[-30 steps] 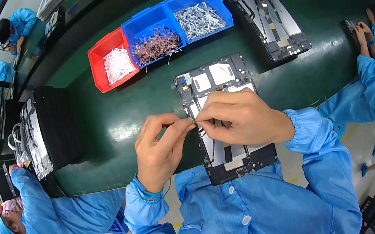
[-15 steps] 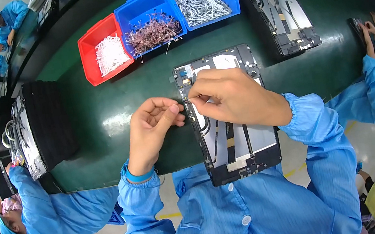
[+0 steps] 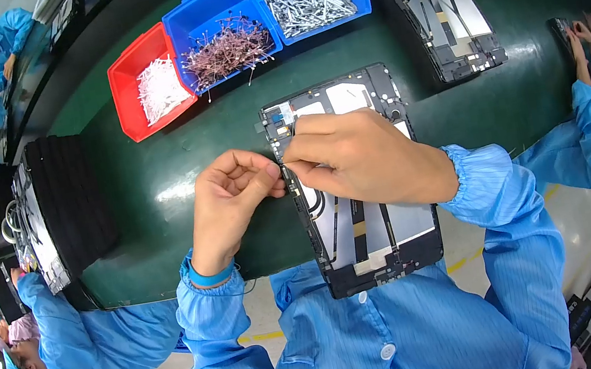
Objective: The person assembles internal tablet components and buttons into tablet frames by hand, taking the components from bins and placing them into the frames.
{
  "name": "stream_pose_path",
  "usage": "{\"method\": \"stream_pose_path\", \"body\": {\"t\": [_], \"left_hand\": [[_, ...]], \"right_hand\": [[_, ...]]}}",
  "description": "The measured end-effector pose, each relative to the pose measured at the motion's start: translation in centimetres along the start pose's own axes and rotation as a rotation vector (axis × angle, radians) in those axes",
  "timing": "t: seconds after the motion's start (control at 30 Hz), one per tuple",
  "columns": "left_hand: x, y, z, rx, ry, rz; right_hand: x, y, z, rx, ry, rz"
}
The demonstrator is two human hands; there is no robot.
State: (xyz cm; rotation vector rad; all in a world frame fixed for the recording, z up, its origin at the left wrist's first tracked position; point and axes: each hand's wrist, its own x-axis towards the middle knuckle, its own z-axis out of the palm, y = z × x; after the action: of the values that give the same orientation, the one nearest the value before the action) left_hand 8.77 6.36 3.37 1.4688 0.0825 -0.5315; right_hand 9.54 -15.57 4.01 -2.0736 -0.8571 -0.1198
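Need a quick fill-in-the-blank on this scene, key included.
The leftmost bin in the row is ____.
The middle bin is ____.
The blue wristband circles the person's ____ wrist.
Compared with the left hand, the ____ covers more of the opened device.
Missing: red; blue; left; right hand.

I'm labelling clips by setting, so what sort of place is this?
Probably an electronics assembly workshop: an opened tablet-like device lies at a green bench, three open bins hold small parts, and a blue-smocked co-worker is at the left.
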Motion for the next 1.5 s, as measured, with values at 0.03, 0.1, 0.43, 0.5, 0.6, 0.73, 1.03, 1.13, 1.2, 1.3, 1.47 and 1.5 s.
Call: {"method": "stream_pose_path", "body": {"t": [0.03, 0.1, 0.43, 0.5, 0.6, 0.73, 1.03, 1.13, 1.2, 1.3, 1.47, 1.5], "left_hand": [[0.1, 0.1, 0.1, 0.020, 0.001, 0.001], [0.2, 0.3, 0.0, 0.034, -0.008, 0.000], [0.4, 0.5, 0.1, 0.048, -0.032, 0.006], [0.4, 0.3, 0.2, 0.045, -0.022, 0.019], [0.2, 0.0, 0.4, 0.055, 0.000, 0.044], [0.4, -0.1, 0.6, 0.054, 0.024, 0.043], [0.5, -0.1, 0.6, 0.027, 0.020, 0.051], [0.5, 0.1, 1.1, 0.071, 0.037, 0.051], [0.6, 0.0, 1.0, 0.061, 0.024, 0.058], [0.7, 0.4, 1.0, 0.070, -0.001, 0.049], [1.4, 0.4, 0.5, 0.047, -0.017, 0.033], [1.6, 0.4, 0.4, 0.044, -0.044, 0.008]], "right_hand": [[0.0, 0.0, 0.0, -0.002, 0.001, 0.000], [-0.1, 0.1, 0.0, -0.004, 0.004, 0.002], [-0.1, 0.1, 0.0, 0.011, -0.002, 0.015], [0.0, 0.1, 0.0, 0.013, -0.004, 0.014], [0.1, 0.1, 0.0, 0.000, -0.009, 0.019], [-0.1, 0.1, 0.0, -0.003, -0.006, 0.013], [-0.2, -0.6, -0.3, 0.047, 0.035, 0.022], [-0.4, -1.3, -0.8, 0.018, 0.063, 0.096], [-0.6, -1.3, -1.1, -0.018, 0.081, 0.132], [-0.6, -0.9, -1.0, -0.041, 0.057, 0.151], [0.2, -1.1, -0.9, -0.076, 0.028, 0.159], [0.6, -1.3, -1.5, -0.094, 0.018, 0.144]]}}
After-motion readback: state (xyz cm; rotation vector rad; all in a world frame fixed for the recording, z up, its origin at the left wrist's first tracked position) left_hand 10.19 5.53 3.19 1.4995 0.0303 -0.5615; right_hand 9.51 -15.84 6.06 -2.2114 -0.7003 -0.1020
